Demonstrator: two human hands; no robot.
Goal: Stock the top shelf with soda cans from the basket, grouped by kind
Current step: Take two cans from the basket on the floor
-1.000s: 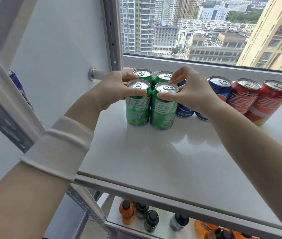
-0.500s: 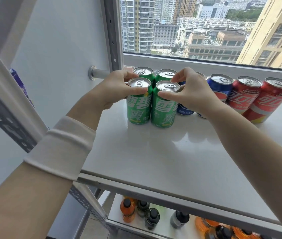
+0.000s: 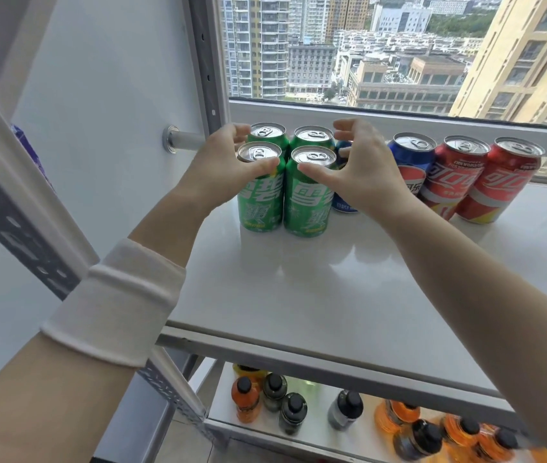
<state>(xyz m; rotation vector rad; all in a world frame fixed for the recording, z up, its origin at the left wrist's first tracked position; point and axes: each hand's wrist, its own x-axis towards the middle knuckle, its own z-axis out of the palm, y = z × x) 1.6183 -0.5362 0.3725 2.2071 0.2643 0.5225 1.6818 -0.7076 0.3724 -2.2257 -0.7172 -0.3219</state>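
Four green soda cans stand in a tight two-by-two block at the back left of the white top shelf [image 3: 332,282]. My left hand [image 3: 218,168] cups the block from the left, its thumb across the front left green can [image 3: 258,202] and its fingers curled by the back left green can [image 3: 267,132]. From the right, my right hand [image 3: 365,175] cups the block, thumb on the front right green can [image 3: 305,205], fingers curled beside the back right green can [image 3: 313,135]. The basket is out of view.
Right of the green block stand a blue can [image 3: 410,162], another blue can [image 3: 345,207] mostly hidden behind my right hand, and two red cans [image 3: 455,175] [image 3: 506,182] along the window sill. Bottles [image 3: 245,399] fill the lower shelf. A metal upright [image 3: 205,61] stands behind.
Both thumbs have slid from the rims of the front green cans down onto their sides, and my fingers have spread wider. The four cans stand in the same block.
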